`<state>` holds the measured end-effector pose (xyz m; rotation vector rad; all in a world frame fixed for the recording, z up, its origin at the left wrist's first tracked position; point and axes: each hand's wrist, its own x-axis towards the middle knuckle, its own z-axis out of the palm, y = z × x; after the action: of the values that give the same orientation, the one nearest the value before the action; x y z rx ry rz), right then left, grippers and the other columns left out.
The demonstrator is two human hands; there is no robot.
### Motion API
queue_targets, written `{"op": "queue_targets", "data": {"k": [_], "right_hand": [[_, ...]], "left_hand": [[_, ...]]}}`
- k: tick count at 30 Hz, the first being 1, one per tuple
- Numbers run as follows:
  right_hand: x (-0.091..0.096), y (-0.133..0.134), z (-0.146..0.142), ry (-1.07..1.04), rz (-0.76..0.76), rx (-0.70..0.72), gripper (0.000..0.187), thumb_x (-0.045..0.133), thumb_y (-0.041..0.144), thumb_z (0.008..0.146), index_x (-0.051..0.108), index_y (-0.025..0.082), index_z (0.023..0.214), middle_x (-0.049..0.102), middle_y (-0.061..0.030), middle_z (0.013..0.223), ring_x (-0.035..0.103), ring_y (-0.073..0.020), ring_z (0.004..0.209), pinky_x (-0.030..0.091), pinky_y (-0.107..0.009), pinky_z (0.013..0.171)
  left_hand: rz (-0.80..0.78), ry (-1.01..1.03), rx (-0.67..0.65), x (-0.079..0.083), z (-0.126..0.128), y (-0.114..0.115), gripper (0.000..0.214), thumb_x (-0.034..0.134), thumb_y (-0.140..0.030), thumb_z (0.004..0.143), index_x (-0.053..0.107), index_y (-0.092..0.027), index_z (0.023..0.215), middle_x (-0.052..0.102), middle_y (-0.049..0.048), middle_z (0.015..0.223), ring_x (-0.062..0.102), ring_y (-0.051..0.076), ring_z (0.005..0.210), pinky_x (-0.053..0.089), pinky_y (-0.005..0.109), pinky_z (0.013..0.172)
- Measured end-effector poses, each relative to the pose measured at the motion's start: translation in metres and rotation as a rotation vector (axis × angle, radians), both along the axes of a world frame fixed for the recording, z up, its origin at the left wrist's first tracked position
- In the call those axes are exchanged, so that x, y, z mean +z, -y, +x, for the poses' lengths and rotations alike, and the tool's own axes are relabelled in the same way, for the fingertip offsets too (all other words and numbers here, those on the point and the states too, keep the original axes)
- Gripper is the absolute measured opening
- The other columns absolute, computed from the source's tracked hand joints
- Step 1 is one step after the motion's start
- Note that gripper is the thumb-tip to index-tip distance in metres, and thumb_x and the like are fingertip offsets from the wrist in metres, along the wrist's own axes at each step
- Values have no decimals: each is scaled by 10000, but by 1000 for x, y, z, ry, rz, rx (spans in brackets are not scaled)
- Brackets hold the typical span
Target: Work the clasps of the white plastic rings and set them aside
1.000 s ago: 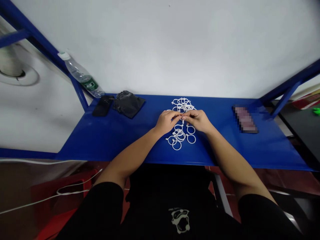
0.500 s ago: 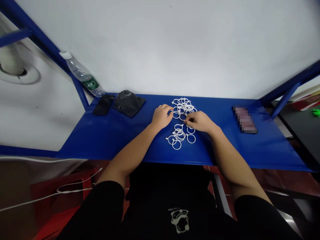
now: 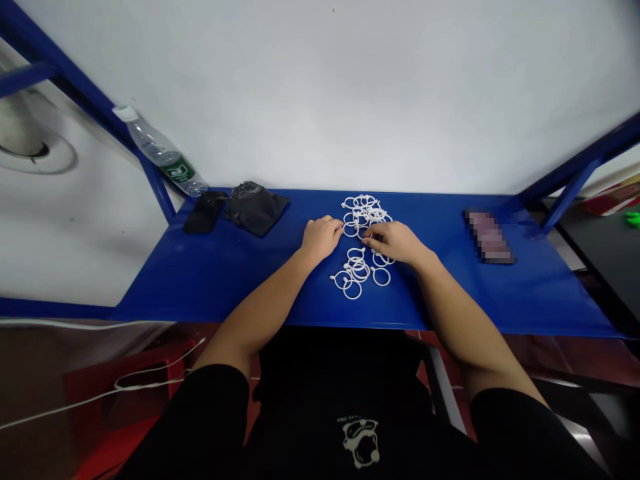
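Several white curtain rings, each with a small eyelet, lie on a blue tabletop. A tangled pile of rings sits toward the wall, and a looser group of rings is closer to me. At the pile's left edge is my left hand, its thumb and fingers closed together; whatever they pinch is hidden. My right hand comes in from the right, thumb and forefinger pinching at a curtain ring on the pile's near side. Its palm partly covers a few rings below.
To the left are a black pouch, a dark phone-like slab and a plastic bottle leaning on the blue frame. A blurred-out flat object lies at the right. A white wall stands behind the table.
My right hand has shifted slightly left and up onto a ring at the pile's near edge, uncovering more of the rings below. My left hand's fingers have drawn closer together.
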<state>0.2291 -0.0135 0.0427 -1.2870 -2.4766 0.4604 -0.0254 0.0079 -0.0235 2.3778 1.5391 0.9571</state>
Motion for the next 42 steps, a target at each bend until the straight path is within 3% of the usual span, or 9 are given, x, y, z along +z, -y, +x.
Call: {"op": "queue_targets", "data": {"k": [4, 8, 13, 20, 26, 30, 36, 42], "right_hand": [[-1, 2, -3, -128, 71, -6, 303, 613, 400, 1019, 810, 250, 1196, 824, -69, 1021, 734, -222, 864, 522, -369, 791], [-1, 7, -7, -236, 121, 23, 365, 572, 421, 1063, 790, 248, 1300, 824, -93, 1093, 750, -239, 939, 560, -394, 855], [-3, 9, -10, -292, 165, 32, 343, 542, 430, 1081, 835, 258, 1125, 823, -85, 1012, 756, -238, 921, 570, -397, 839], [-5, 12, -12, -394, 162, -55, 308, 648, 505, 1020, 833, 261, 989, 814, -44, 898, 697, -178, 727, 548, -351, 733], [-7, 15, -17, -438, 124, -80, 271, 665, 443, 970, 800, 235, 861, 785, -35, 779, 692, -179, 686, 537, -336, 685], [-7, 17, -18, -474, 99, -79, 266, 665, 443, 970, 808, 240, 874, 784, -25, 780, 677, -166, 662, 537, -331, 667], [-1, 5, -2, -278, 103, -9, 293, 599, 389, 1001, 854, 258, 1064, 833, -56, 957, 739, -197, 793, 570, -375, 778], [-10, -9, 7, -97, 77, -24, 268, 611, 307, 962, 836, 265, 1102, 839, -68, 1080, 769, -243, 962, 576, -407, 856]], "left_hand": [[84, 121, -16, 14, 4, 5, 185, 698, -377, 1078, 830, -263, 1141, 822, 76, 1067, 759, 249, 944, 541, 405, 878], [202, 183, -121, 27, 12, 18, 180, 681, -382, 1098, 824, -277, 1129, 835, 56, 1077, 770, 230, 993, 541, 422, 919], [253, 209, -220, 28, 19, 28, 173, 690, -384, 1094, 813, -263, 1096, 813, 57, 1098, 751, 218, 1049, 557, 424, 958], [248, 217, -233, 29, 21, 29, 181, 682, -385, 1100, 805, -255, 1074, 818, 51, 1056, 752, 209, 1006, 556, 417, 931], [225, 227, -230, 29, 22, 29, 178, 679, -362, 1103, 797, -253, 1027, 828, 43, 1028, 761, 204, 989, 562, 424, 946], [229, 235, -228, 29, 21, 27, 166, 689, -351, 1095, 789, -252, 1007, 826, 40, 1024, 759, 210, 1001, 557, 424, 947], [197, 175, -263, 34, 17, 27, 142, 668, -305, 1079, 742, -246, 974, 799, 45, 1026, 721, 226, 1008, 540, 433, 942], [141, 80, -387, 34, 18, 29, 177, 696, -236, 956, 637, -252, 789, 791, 20, 984, 703, 231, 973, 511, 453, 949]]}}
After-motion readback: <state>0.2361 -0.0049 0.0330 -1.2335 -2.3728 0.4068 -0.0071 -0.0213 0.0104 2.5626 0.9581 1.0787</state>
